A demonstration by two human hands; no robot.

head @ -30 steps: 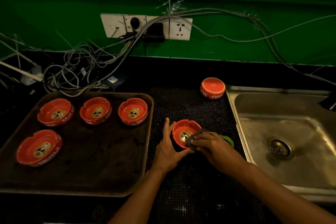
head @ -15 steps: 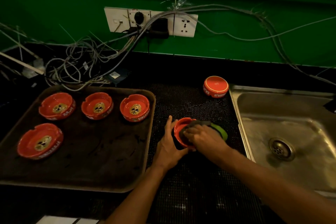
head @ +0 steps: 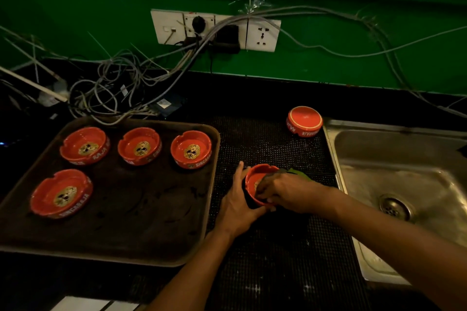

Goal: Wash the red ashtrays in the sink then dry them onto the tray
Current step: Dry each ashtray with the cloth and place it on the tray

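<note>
On the black mat (head: pixel 265 139), left hand (head: pixel 236 206) grips the upward-facing ashtray (head: pixel 255 177); right hand (head: pixel 285 190) seemingly clutches a sponge (head: pixel 298 171).

A single wide-angle view from a camera worn on the person's head looks forward and steeply down over a dark counter, facing a green wall (head: pixel 353 40) with a socket panel (head: pixel 214 30) at the far side. The tray (head: pixel 141 209) fills the near left and the sink (head: pixel 409 179) runs off the right edge, while both forearms enter from the near bottom edge, so the camera sits close above the work with the left hand (head: pixel 237 207) and right hand (head: pixel 288 192) just below the picture's centre. Straight lines bow toward the edges, and with only this one view, nothing is shared with another.
</note>
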